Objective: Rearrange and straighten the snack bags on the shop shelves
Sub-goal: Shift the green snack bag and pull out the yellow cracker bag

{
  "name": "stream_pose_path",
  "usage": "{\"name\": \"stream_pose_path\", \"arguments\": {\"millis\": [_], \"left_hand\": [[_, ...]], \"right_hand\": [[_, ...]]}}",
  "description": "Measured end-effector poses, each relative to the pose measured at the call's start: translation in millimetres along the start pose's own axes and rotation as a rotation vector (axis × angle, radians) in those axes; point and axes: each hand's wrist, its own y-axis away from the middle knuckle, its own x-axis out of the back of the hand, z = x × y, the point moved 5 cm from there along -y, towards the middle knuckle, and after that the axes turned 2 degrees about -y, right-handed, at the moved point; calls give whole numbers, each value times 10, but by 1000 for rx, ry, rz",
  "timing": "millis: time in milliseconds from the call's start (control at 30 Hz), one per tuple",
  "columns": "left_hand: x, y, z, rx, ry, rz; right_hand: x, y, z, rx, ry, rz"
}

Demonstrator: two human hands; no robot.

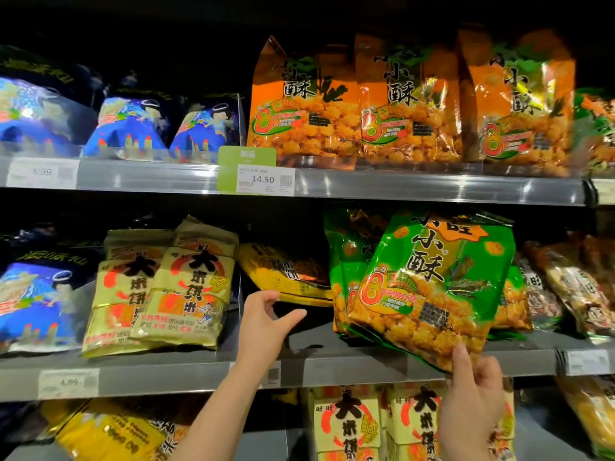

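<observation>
Both hands are up at the middle shelf (186,367): the right hand (472,397) pinches the lower corner of a green snack bag (432,287), thumb on its front, so the bag stands tilted with its bottom corner hanging out over the shelf lip, leaning against more green bags (346,261) packed behind it. The left hand (263,324) is open, fingers spread and grasping nothing, reaching into a bare gap on the shelf just under a yellow bag (286,274) that lies slumped on its side toward the back. To the left of that gap two pale rice-cracker packs (173,287) lean against each other, and blue bags (30,301) fill the far left. On the upper shelf (432,189) the orange bags (392,104) stand upright in a fairly even row, above a price tag (263,179). It looks to me like the step in hand is settling the green bag into line while going for the fallen yellow one. Next, I would guess, the open hand needs to close on the yellow bag's near edge and stand it up at the shelf front, and the green bag wants pushing back and squaring so it faces out.
</observation>
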Motion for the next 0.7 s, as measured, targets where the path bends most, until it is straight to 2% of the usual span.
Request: {"name": "stream_pose_path", "arguments": {"millis": [200,333,433,567,700], "left_hand": [[140,-128,398,-220,-31,72],[266,-92,265,-168,-112,91],[343,-50,151,-99,-78,180],[325,68,163,-97,-94,294],[225,228,95,-63,-80,344]], "right_hand": [[-45,63,4,-5,3,-17],[-100,111,18,-11,-12,-21],[-97,112,55,-17,-23,-14],[-90,99,106,-13,-32,-6],[-91,110,101,15,-67,-14]]}}
